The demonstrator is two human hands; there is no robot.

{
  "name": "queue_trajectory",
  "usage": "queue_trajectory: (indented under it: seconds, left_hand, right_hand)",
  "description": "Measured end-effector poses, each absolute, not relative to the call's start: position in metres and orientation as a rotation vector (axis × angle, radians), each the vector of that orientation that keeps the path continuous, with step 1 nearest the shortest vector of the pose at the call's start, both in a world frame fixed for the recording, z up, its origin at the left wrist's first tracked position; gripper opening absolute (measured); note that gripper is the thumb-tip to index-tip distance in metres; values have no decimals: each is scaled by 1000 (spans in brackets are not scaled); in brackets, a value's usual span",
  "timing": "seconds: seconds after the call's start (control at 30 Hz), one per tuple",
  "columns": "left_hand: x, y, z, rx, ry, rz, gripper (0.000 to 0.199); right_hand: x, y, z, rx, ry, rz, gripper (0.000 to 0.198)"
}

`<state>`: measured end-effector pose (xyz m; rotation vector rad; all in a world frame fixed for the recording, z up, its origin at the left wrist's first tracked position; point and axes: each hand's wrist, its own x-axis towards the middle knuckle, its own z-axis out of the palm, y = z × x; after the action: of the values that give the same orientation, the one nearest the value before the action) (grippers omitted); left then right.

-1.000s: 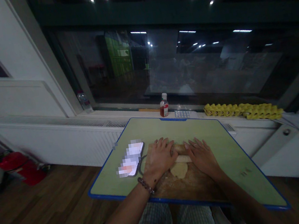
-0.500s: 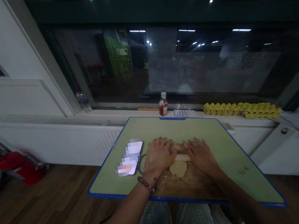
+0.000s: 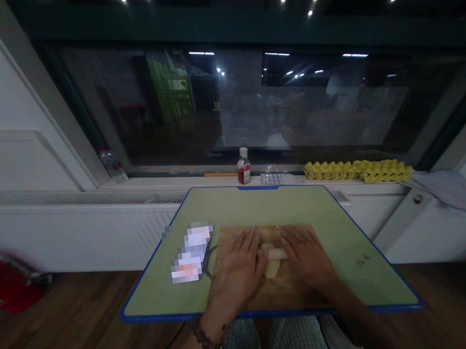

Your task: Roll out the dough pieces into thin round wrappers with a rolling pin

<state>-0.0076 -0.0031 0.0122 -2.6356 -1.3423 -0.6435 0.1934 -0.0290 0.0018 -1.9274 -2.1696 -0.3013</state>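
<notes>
On a wooden board (image 3: 292, 295) lies a pale rolling pin (image 3: 274, 253), its middle showing between my hands. My left hand (image 3: 242, 260) rests palm down over the pin's left part, fingers stretched forward. Over its right part lies my right hand (image 3: 308, 252), also flat with its fingers extended. Both palms hide the pin's ends. A small flat piece of dough (image 3: 271, 270) shows on the near side of the pin, partly covered by it. A beaded bracelet (image 3: 207, 337) circles my left wrist.
The board sits on a green folding table (image 3: 238, 206) with a blue rim. Left of it lies a lit phone (image 3: 193, 255). On the sill stand a sauce bottle (image 3: 243, 166), yellow egg cartons (image 3: 357, 171) and a plastic bottle (image 3: 113, 164). A red fire extinguisher (image 3: 2, 283) is at left.
My hands have drawn the rolling pin slightly toward me, and less of the dough shows. The far edge of the board has come into view. My view has turned a little right.
</notes>
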Motion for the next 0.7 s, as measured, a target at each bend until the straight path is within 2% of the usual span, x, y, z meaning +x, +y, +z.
queue_trajectory:
  seconds: [0.4, 0.7]
  left_hand:
    - [-32, -47, -8, -2603, -1307, -763, 53]
    - [-106, -69, -43, -2125, -1793, -807, 47]
  right_hand:
    - [186, -53, -31, -1805, -1889, -319, 36]
    - [186, -54, -28, -1770, -1884, -359, 35]
